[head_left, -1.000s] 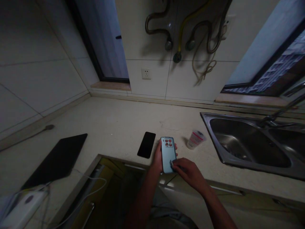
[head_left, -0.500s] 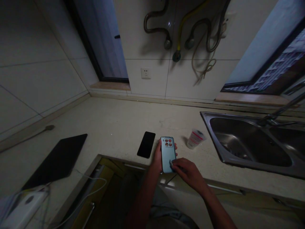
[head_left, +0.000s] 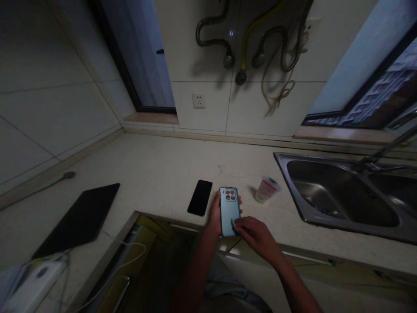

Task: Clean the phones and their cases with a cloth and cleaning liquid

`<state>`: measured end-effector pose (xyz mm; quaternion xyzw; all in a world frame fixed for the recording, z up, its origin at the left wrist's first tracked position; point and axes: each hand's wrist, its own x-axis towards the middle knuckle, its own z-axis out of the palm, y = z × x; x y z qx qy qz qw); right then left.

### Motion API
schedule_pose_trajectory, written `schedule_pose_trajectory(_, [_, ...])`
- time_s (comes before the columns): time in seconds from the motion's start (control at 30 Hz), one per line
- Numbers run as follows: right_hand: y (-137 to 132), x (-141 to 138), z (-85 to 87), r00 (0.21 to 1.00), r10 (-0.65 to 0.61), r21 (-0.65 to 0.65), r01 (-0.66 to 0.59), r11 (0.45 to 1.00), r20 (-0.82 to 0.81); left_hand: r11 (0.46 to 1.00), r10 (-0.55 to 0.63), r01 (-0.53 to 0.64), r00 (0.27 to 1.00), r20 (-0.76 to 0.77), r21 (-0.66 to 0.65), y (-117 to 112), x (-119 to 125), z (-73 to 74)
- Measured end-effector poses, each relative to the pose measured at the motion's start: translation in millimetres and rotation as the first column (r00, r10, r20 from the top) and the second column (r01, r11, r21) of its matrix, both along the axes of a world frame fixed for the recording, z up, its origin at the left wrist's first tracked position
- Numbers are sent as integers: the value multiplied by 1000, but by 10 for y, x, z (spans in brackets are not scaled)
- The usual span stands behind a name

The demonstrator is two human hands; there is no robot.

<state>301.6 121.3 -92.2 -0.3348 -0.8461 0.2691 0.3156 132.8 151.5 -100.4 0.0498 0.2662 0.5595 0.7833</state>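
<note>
My left hand (head_left: 215,214) grips a light blue phone (head_left: 229,209) from below, back side up, its camera cluster at the far end. My right hand (head_left: 254,234) is closed in a pinch on a small pale wipe pressed against the phone's lower right corner. A second, black phone (head_left: 200,197) lies flat on the pale counter (head_left: 156,169) just left of my left hand. A small white bottle with a red label (head_left: 266,189) lies tipped on the counter to the right of the blue phone.
A steel sink (head_left: 342,195) with a tap is set into the counter at the right. A dark tablet (head_left: 78,217) lies at the left, with a white device (head_left: 29,282) and cable beyond it. A socket (head_left: 199,100) and hoses (head_left: 257,39) hang on the tiled wall.
</note>
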Motion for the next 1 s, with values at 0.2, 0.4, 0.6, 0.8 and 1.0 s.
schedule_pose_trajectory(0.2, [-1, -2, 0, 1000, 4, -18, -4, 1000, 6, 1000, 1, -1, 1000, 2, 3, 0, -6, -12])
schedule_pose_trajectory(0.4, [1, 2, 14, 1000, 12, -15, -12, 1000, -2, 1000, 0, 0, 1000, 8, 16, 2, -5, -33])
schedule_pose_trajectory(0.6, [-3, -2, 20, 1000, 14, -27, -14, 1000, -9, 1000, 11, -11, 1000, 16, 19, -4, -2, -12])
schedule_pose_trajectory(0.8, [-1, -7, 27, 1000, 21, -15, -21, 1000, -4, 1000, 0, 0, 1000, 6, -4, -9, -6, 27])
schedule_pose_trajectory(1.0, [-8, -6, 34, 1000, 18, -7, -18, 1000, -23, 1000, 18, -18, 1000, -8, -17, -16, 2, 53])
